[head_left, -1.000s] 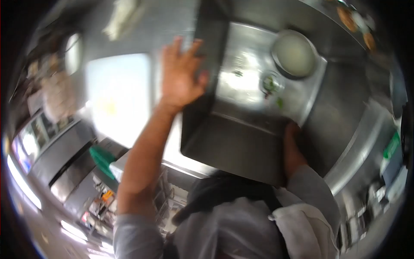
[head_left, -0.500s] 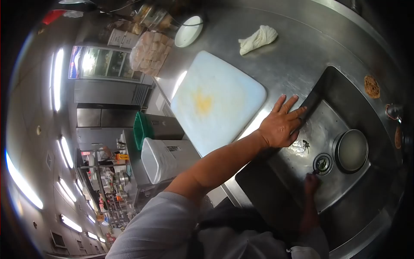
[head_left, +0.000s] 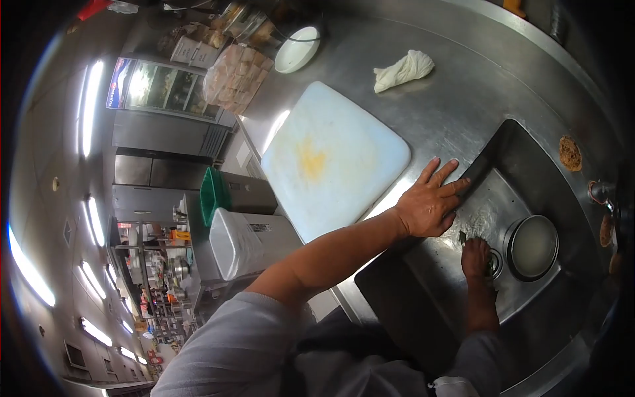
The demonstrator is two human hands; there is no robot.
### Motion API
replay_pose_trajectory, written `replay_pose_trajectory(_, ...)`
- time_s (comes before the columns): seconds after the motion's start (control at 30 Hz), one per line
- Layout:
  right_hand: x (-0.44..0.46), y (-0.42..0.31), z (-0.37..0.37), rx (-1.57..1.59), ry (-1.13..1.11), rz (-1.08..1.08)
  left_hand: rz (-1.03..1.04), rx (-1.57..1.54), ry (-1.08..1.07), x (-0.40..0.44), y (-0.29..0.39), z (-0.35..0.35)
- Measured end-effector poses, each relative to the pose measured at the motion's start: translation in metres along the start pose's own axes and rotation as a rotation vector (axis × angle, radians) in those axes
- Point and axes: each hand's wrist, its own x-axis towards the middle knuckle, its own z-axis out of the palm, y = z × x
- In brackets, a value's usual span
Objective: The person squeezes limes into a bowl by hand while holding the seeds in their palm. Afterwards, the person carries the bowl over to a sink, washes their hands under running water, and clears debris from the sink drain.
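Observation:
My left hand [head_left: 427, 206] lies spread on the near rim of the steel sink [head_left: 497, 178], holding nothing. Down in the basin, my right hand [head_left: 475, 259] has its fingers curled together against the floor. A dark green leafy scrap [head_left: 462, 236] is right at those fingertips; whether any of it is gripped I cannot make out. The drain [head_left: 495, 264] sits beside this hand and is partly covered by it. To the right of the drain stands a round metal pan [head_left: 534, 248] of cloudy liquid.
A stained white cutting board [head_left: 337, 162] lies on the steel counter left of the sink. Farther off are a crumpled white cloth [head_left: 403, 71], a white dish [head_left: 297, 50] and a brown scrubber [head_left: 570, 153]. A white bin [head_left: 248, 245] and a green one [head_left: 214, 196] stand beyond the counter.
My right hand has moved from below the drain up to the green scrap, which stays in about the same place. My left hand stays on the rim. The view has shifted slightly.

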Motion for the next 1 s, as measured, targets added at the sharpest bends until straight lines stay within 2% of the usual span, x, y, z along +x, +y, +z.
replay_pose_trajectory(0.07, -0.036, 0.012, -0.011, -0.062, -0.03, 0.002, 0.0, -0.015, -0.001, 0.0, 0.0, 0.001)
replay_pose_trajectory(0.17, -0.082, 0.038, -0.014, -0.1, -0.102, 0.258, -0.003, 0.002, -0.002, -0.001, 0.001, 0.001)
replay_pose_trajectory(0.27, -0.085, 0.037, -0.021, -0.142, 0.034, 0.161, -0.006, 0.009, 0.0, -0.001, 0.003, 0.001)
replay_pose_trajectory(0.37, -0.073, 0.038, 0.004, -0.239, -0.17, 0.347, 0.0, 0.002, -0.003, -0.002, 0.004, 0.0)
replay_pose_trajectory(0.47, -0.063, 0.033, 0.015, -0.255, -0.21, 0.374, 0.003, 0.016, -0.001, -0.002, 0.004, 0.001)
replay_pose_trajectory(0.67, -0.045, 0.039, 0.005, 0.054, -0.305, 0.516, -0.004, 0.02, -0.007, -0.003, 0.003, -0.001)
replay_pose_trajectory(0.77, -0.051, 0.041, 0.021, -0.068, -0.171, 0.421, -0.001, 0.015, 0.0, -0.003, 0.001, 0.001)
replay_pose_trajectory(0.87, -0.05, 0.044, 0.022, -0.026, -0.271, 0.489, 0.014, 0.013, 0.036, -0.003, 0.0, 0.003)
replay_pose_trajectory(1.0, -0.053, 0.056, 0.043, -0.129, -0.284, 0.38, -0.002, 0.02, -0.012, -0.002, 0.002, 0.0)
